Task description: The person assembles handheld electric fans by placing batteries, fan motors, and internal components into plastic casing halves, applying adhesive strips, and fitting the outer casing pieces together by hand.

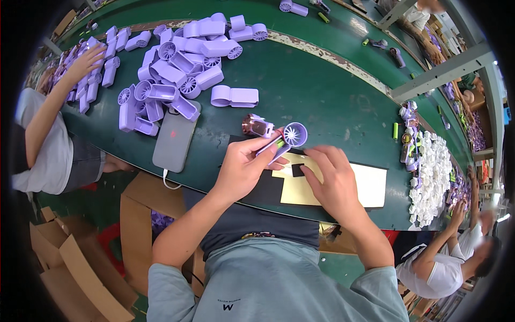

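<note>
My left hand (244, 163) is closed on a purple fan housing (274, 147). Its round end with a spoked fan faces up, and a green battery and a red wire show in its open body. Over a yellow backing sheet (365, 185), my right hand (335, 180) is open, thumb and forefinger apart and slightly blurred. The thumb tip is at a small black square pad (298, 170); whether it sticks to the thumb I cannot tell. Black sheet material (265, 191) lies under and beside the backing. Just beyond my left hand lies a brown-and-purple motor part (256, 126).
A pile of purple housings (182, 67) covers the far left, with one housing (234, 96) apart from it. A grey phone (176, 137) with a white cable lies beside the pile. White parts (429, 177) are heaped right, near a green battery (396, 131). Co-workers sit both sides.
</note>
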